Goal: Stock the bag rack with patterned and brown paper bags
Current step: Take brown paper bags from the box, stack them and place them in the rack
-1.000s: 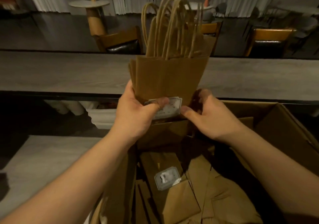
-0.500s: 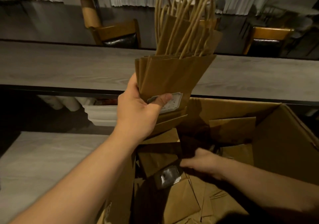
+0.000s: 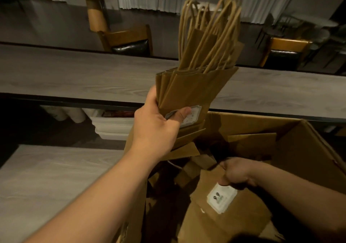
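While the near part of the cardboard box (image 3: 309, 149) was being searched, a loose brown bag (image 3: 221, 211) bearing a white label (image 3: 221, 197) was pinched at its top edge by the right hand (image 3: 236, 173), which a second earlier had steadied the raised bundle. Farther off, over the box's far left corner, the bundle of brown paper bags (image 3: 189, 91) was held fanned by the left hand (image 3: 159, 124) alone, thumb across its label. Gathering was evidently continuing; no bag rack could be seen.
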{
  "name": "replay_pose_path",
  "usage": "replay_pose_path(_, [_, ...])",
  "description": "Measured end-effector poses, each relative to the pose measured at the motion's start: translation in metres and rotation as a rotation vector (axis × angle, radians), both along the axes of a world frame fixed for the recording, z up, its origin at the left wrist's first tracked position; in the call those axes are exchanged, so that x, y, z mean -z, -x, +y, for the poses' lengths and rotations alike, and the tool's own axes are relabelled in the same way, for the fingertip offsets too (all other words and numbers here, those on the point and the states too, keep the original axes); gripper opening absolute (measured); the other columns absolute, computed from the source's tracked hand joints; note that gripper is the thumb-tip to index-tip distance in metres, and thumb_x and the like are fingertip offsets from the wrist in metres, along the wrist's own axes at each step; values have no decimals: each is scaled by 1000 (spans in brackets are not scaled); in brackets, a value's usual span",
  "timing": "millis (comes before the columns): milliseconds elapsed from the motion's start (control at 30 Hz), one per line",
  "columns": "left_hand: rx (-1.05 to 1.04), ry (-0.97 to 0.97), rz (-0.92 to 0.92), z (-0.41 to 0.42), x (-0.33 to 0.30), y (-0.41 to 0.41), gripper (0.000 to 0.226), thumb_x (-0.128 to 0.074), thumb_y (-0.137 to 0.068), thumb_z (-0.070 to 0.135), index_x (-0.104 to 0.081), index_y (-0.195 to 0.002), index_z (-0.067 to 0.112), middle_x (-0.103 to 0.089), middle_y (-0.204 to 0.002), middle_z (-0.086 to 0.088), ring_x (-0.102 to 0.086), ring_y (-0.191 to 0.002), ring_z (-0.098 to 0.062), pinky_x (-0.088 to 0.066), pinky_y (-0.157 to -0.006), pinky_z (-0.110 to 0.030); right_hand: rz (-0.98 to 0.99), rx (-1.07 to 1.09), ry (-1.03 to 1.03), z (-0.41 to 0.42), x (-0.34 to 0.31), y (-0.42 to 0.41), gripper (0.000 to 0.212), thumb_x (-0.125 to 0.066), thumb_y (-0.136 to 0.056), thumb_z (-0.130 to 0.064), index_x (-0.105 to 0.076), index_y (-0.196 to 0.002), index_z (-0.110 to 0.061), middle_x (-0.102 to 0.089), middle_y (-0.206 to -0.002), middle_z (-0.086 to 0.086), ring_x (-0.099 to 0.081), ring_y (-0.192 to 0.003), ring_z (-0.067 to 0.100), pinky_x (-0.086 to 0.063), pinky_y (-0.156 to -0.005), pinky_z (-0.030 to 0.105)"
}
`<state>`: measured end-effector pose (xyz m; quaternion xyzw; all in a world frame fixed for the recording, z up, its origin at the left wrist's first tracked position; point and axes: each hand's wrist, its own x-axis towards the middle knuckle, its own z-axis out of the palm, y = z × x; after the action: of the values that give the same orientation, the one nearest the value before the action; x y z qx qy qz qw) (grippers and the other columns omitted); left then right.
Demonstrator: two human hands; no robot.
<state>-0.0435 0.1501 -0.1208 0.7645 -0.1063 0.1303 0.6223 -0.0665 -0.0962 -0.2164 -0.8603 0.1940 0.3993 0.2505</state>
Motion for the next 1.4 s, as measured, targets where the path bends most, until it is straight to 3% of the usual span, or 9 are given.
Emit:
replay_pose_path(300, [-90,-13,41,0,-7,3,70,-79,-89,25,-33,-141,37,-57,-110,27,-58,-98,13,-46,-82,-4,41,-68,-249,-57,-59,24,27,-66,-93,-5,-74,-110,-24,-80,-107,-2,-73,-111,19,-47,-112,51])
replay_pose_path(467, [-6,-161,9,5,-12,6,114,-71,-95,18,17,-141,74,-34,-129,37,-61,-95,12,-45,-75,2,-243,-1,-457,-53,-91,25,22,-76,-80,-14,-79,-102,-19,-78,-107,8,-72,-109,28,-56,-101,47])
replay_pose_path(600, [-23,-161,-11,7,-10,3,73,-67,-97,14,-39,-136,69,-46,-139,23,-47,-125,3,-40,-110,-19,-394,-8,-603,-56,-113,26,19,-84,-80,-13,-78,-96,-20,-80,-93,-2,-75,-86,3,-58,-72,16])
replay_pose_path(667, [-69,-151,34,8,-8,0,47,-67,-97,14,-63,-115,56,-57,-128,17,-54,-118,-1,-46,-109,-26,-391,-13,-690,-56,-116,27,46,-101,-49,-44,-81,-84,-22,-79,-90,0,-76,-84,10,-60,-76,22])
replay_pose_path(767, [-44,-70,168,6,-6,-2,32,-66,-97,16,-74,-100,47,-60,-119,15,-62,-111,-3,-54,-99,-30,-389,51,-994,-54,-105,20,45,-99,-61,-36,-77,-91,-11,-73,-96,18,-71,-93,33,-56,-91,49])
replay_pose_path(967, [136,60,273,0,-12,8,50,-50,-85,81,-79,-97,42,-76,-108,20,-67,-110,-2,-48,-96,-30,-675,348,-737,0,-114,8,32,-56,-103,-6,-64,-130,-21,-79,-116,2,-75,-110,22,-55,-103,48])
replay_pose_path(1067, [204,53,308,-2,-15,16,13,-74,-88,43,-71,-100,38,-78,-102,18,-73,-103,-9,-57,-91,-32,-779,392,-603,19,-117,5,25,-60,-104,-12,-66,-126,-22,-81,-108,-1,-76,-103,20,-58,-97,45])
replay_pose_path(1300, [300,257,282,2,-18,19,107,-72,-94,13,3,-157,55,-51,-136,27,-62,-115,6,-58,-90,-23,-798,266,-524,60,-146,13,50,-67,-100,-34,-46,-145,-30,-73,-113,-8,-75,-93,10,-58,-75,30])
replay_pose_path(1400, [195,429,284,13,-24,17,99,-76,-90,14,-14,-158,49,-60,-142,6,-65,-122,-14,-54,-104,-42,-825,133,-471,76,-175,15,50,-68,-99,-37,-43,-142,-36,-71,-109,-15,-74,-88,7,-56,-71,28])
